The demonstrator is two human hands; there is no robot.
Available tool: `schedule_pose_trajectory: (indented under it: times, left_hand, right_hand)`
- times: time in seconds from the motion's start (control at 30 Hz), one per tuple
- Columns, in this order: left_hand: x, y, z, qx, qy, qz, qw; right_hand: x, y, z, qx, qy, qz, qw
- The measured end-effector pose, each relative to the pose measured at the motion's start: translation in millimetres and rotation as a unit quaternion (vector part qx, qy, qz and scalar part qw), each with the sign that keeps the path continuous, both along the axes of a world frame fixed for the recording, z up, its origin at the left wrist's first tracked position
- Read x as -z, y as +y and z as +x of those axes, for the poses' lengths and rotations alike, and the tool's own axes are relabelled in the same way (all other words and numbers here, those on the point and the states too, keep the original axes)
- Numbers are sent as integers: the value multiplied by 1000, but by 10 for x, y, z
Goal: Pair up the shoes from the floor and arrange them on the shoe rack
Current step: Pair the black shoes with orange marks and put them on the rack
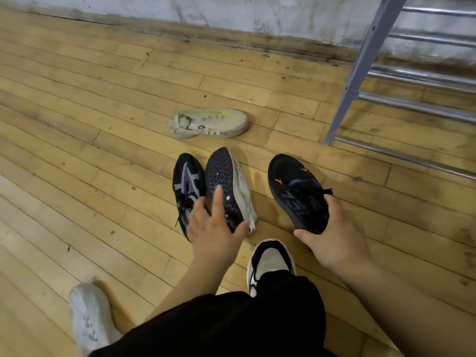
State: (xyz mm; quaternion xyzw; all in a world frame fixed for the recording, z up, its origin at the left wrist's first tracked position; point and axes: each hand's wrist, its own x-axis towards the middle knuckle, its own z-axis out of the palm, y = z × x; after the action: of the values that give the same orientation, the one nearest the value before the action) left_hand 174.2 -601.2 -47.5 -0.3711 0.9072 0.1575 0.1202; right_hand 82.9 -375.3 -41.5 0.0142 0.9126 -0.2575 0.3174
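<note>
My right hand (332,235) grips the heel of a black sneaker with orange marks (291,181), lifted a little off the wooden floor. My left hand (213,222) hovers with spread fingers over two shoes lying side by side: a black and grey sneaker (186,176) standing upright, and a dark-soled white shoe (229,176) tipped on its side, sole showing. A beige shoe with a yellow-green stripe (208,123) lies farther away on its side. The metal shoe rack (412,73) stands at the upper right.
A pale grey shoe (87,315) lies at the lower left. My own foot in a black and white sneaker (270,261) is planted between my hands. A stained wall (231,11) runs along the far edge of the floor.
</note>
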Motion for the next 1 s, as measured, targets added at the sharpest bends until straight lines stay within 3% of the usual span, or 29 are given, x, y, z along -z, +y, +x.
schedule_pose_trajectory:
  times: [0.1, 0.17, 0.23, 0.3, 0.37, 0.4, 0.43, 0.47, 0.5, 0.57, 0.63, 0.73, 0.8, 0.9, 1.0]
  left_hand:
    - [131, 91, -211, 61, -93, 33, 993]
    - [187, 80, -264, 63, -106, 47, 991]
    - [184, 50, -235, 45, -65, 79, 994]
    - [124, -7, -154, -1, 34, 178, 983]
    - [15, -76, -81, -100, 159, 339, 922]
    - [-51, -115, -59, -180, 209, 422, 864]
    - [-76, -156, -31, -251, 235, 480, 807]
    - [-107, -181, 5, -285, 246, 495, 783]
    - [-133, -189, 46, -265, 237, 451, 818]
    - [-159, -153, 113, -161, 184, 282, 928]
    - [-94, -81, 144, -77, 126, 195, 970]
    - [70, 21, 119, 11, -22, 116, 993]
    - [162, 25, 66, 32, -62, 73, 995]
    - [158, 1, 14, 14, -50, 98, 994]
    - [51, -44, 48, 13, 29, 155, 987]
  right_hand:
    - [0, 17, -11, -1, -5, 3, 1000]
    - [13, 37, -21, -3, -3, 4, 1000]
    - [32, 51, -38, -4, 1, 6, 1000]
    - [52, 58, -52, -6, -3, 6, 1000]
    - [95, 66, -52, -11, -14, 8, 1000]
    - [116, 79, -42, -12, -19, 13, 1000]
    - [145, 100, -25, -13, -19, 19, 1000]
    - [169, 126, -5, -15, -17, 23, 999]
    - [193, 156, 19, -17, -15, 26, 999]
    - [247, 244, 67, -15, -17, 32, 999]
    - [281, 337, 113, -21, -15, 41, 999]
    - [287, 427, 149, -52, -5, 64, 997]
    - [297, 453, 150, -63, -4, 69, 996]
    - [312, 458, 146, -72, -10, 71, 995]
    - [312, 454, 141, -83, -18, 74, 994]
